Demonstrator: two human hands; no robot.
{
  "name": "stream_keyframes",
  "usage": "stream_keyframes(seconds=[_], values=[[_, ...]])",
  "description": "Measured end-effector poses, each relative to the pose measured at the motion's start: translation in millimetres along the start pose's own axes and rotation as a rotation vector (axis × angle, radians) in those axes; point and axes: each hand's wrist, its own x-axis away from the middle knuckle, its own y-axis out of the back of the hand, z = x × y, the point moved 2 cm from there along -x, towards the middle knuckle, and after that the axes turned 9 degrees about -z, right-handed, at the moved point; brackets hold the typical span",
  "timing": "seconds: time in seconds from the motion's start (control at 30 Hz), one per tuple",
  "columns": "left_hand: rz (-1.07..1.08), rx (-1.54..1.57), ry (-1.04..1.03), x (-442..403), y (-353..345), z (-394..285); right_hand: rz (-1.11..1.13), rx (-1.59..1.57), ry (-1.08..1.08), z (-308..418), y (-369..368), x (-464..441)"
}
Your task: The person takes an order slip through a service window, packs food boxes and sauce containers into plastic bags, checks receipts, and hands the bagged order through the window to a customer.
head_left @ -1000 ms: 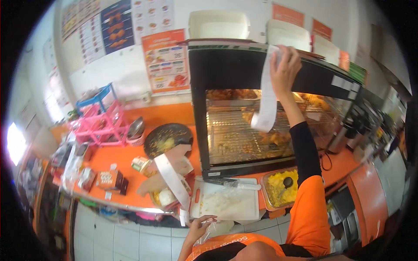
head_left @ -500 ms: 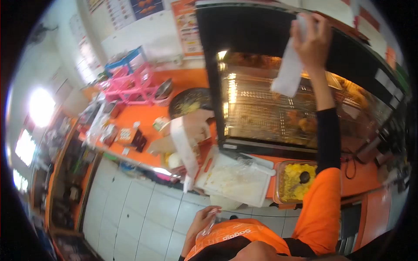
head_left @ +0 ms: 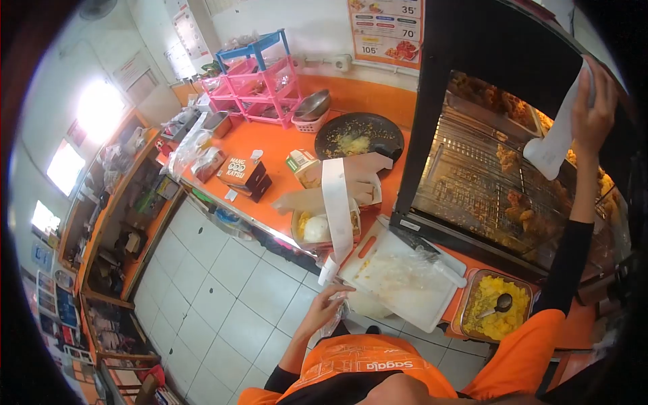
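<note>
My right hand point(head_left: 594, 111) is raised at the upper right, against the black top edge of the lit food display case point(head_left: 422, 169). Its fingers close on a long white paper strip point(head_left: 548, 154) like a receipt, which hangs down over the glass. Low in the middle, my left hand point(head_left: 322, 312) pinches a piece of clear plastic point(head_left: 335, 322), just left of the white cutting board point(head_left: 398, 273). Another white paper strip point(head_left: 336, 212) lies across opened cardboard food boxes point(head_left: 368, 165) on the counter. One box holds white rice point(head_left: 315, 229) and yellow food.
A glass tray of yellow food point(head_left: 503, 287) with a spoon stands below the case. The orange counter point(head_left: 270, 145) bears a black pan point(head_left: 388, 138), a printed box point(head_left: 241, 173) and a pink rack point(head_left: 270, 88). Shelves point(head_left: 128, 236) line the left side beyond the tiled floor.
The view has swung right, so the counter things appear further left-to-right shifted and sharper. My right hand still has the paper strip at the case's top; my left hand still has the plastic.
</note>
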Motion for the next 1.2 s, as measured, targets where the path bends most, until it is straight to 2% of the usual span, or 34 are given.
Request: stream_keyframes(seconds=[0.07,0.13,0.27,0.33,0.37,0.4,0.43,0.47,0.5,0.53,0.57,0.6,0.67,0.7,0.73,0.77,0.97,1.03,1.1,1.13,1.17,1.2], values=[[-0.043,-0.101,-0.300,-21,15,-2,0.008,0.073,0.124,-12,-1,0],[-0.016,-0.076,-0.278,-38,24,-9,0.005,0.147,0.202,-18,-3,3],[0.065,-0.082,-0.256,-61,34,-7,0.092,0.126,0.064,5,1,-4],[0.098,-0.066,-0.220,-70,37,-2,-0.059,-0.078,-0.036,22,-2,-11],[0.147,-0.036,-0.193,-71,37,1,-0.001,0.281,-0.249,-25,-24,11],[0.194,-0.004,-0.164,-72,39,5,0.150,0.646,-0.440,-71,-45,34],[0.267,-0.053,-0.194,-72,43,10,0.140,0.656,-0.434,-74,-34,33],[0.261,-0.048,-0.198,-74,49,12,0.083,0.498,-0.336,-49,-22,19],[0.406,-0.117,-0.102,-74,53,16,0.045,0.342,-0.236,-23,-9,6],[0.552,-0.183,-0.001,-72,56,23,-0.034,0.018,-0.041,25,4,-16],[0.547,-0.171,0.000,-73,62,30,-0.033,0.008,-0.035,-7,11,-5],[0.608,-0.166,0.057,-71,68,40,0.055,0.209,-0.211,-73,15,21],[0.674,-0.157,0.117,-73,76,51,0.150,0.413,-0.382,-73,8,25],[0.696,-0.150,0.114,-73,80,55,0.018,0.296,-0.142,-2,2,-3],[0.722,-0.144,0.110,-75,83,56,-0.111,0.178,0.099,40,1,-17],[0.737,-0.143,0.111,-76,84,55,-0.085,0.133,0.080,37,1,-17],[0.857,-0.200,-0.091,-87,66,42,-0.067,0.035,-0.015,20,3,-11],[0.823,-0.303,-0.407,-89,59,33,-0.005,0.013,-0.140,4,7,-3],[0.810,-0.331,-0.420,-88,54,33,0.020,0.017,-0.107,-12,13,1],[0.777,-0.343,-0.407,-88,52,33,0.011,0.017,0.003,-2,10,-3],[0.732,-0.338,-0.508,-87,49,28,0.017,0.112,0.053,8,11,-5],[0.807,-0.335,-0.564,-85,43,16,-0.034,0.093,0.005,23,10,-11]])
